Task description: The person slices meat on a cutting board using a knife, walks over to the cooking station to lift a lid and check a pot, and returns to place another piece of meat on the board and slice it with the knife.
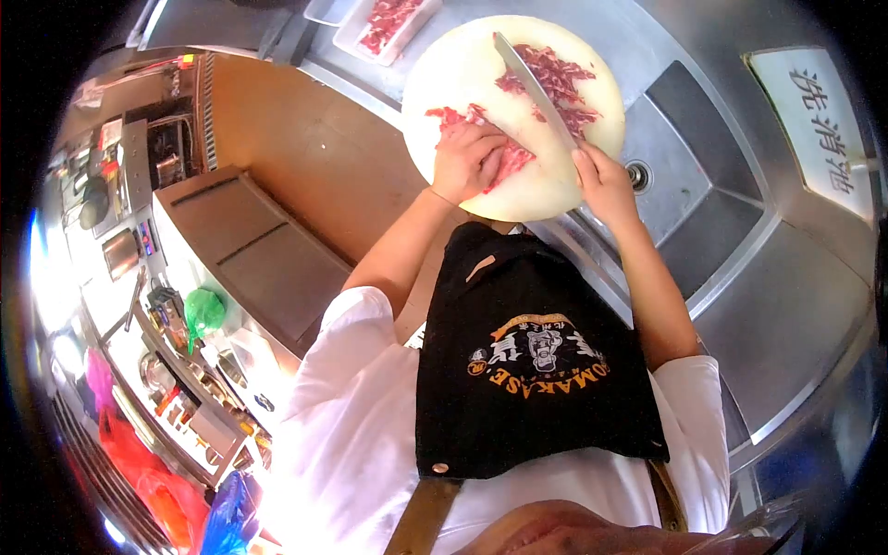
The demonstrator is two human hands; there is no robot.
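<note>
A round white cutting board [435, 79] lies in the upper middle of the head view, at the edge of a steel sink. My left hand [467, 162] has its fingers curled over a piece of raw red meat [514, 165], pressing it on the board's near left part. Thin strips of cut meat [560, 79] are heaped on the far right part. My right hand [606, 183] grips the handle of a kitchen knife [538, 94]. Its long blade slants up and left across the board, between the held piece and the cut heap. My fingers hide part of the meat and the knife's handle.
Beyond the board stands a clear plastic tub [351, 42] holding more cut meat. Steel sink basins [680, 148] with a drain lie to the right, below a white sign [814, 129]. On the left are a brown-topped counter [250, 250] and crowded kitchen shelves.
</note>
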